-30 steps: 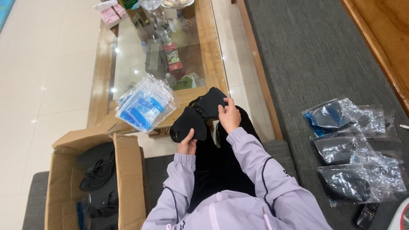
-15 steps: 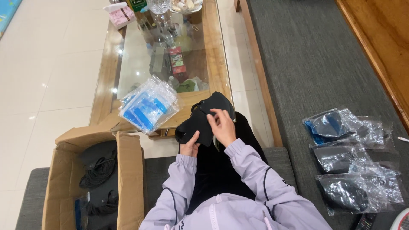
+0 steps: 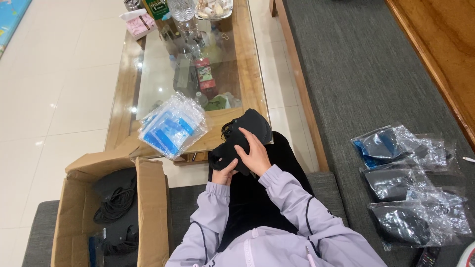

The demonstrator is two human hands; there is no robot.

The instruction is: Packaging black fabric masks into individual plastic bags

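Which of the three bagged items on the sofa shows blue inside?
The farthest bag, at the top of the row: blue shows through its plastic, while the middle bag and nearest bag look black.

We see a matt black fabric eye mask (image 3: 245, 136) under our right hand (image 3: 257, 154). The coffee table (image 3: 247, 64) is varnished wood with a glossy glass top. Clear crinkled plastic bags (image 3: 173, 127) shine on it, and more bagged items (image 3: 410, 193) lie on the grey woven sofa (image 3: 366, 74). The cardboard box (image 3: 148, 207) looks dull and rough. The floor tiles (image 3: 54, 89) gleam.
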